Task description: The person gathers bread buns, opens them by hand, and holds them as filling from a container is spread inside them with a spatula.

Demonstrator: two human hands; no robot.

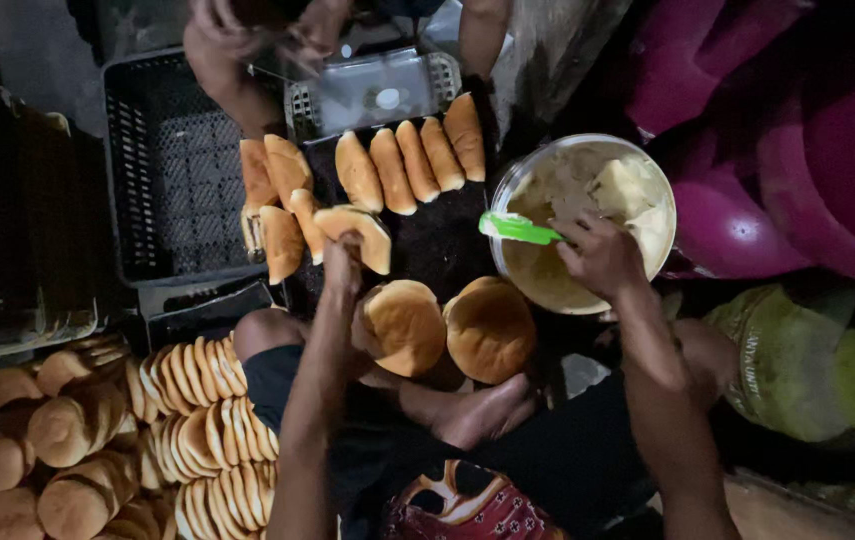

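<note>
Left hand [340, 262] grips a split bun [357, 232] over the dark tray [437, 245]. Right hand [599, 255] is clenched on a green spatula [517, 229] at the bowl [507, 180] of spread. The bun is judged light, soft and easily crushed; support it at the lower crust edge, clear of the cut.

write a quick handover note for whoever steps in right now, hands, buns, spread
Left hand holds a split bun over the dark tray.
Right hand grips a green spatula, its tip in the tub of pale spread.
Done, by the look of it: long buns lined up on the tray.
Left: two round buns near the knees, stacked buns at lower left.
Another person's hands work at the top edge.
</note>
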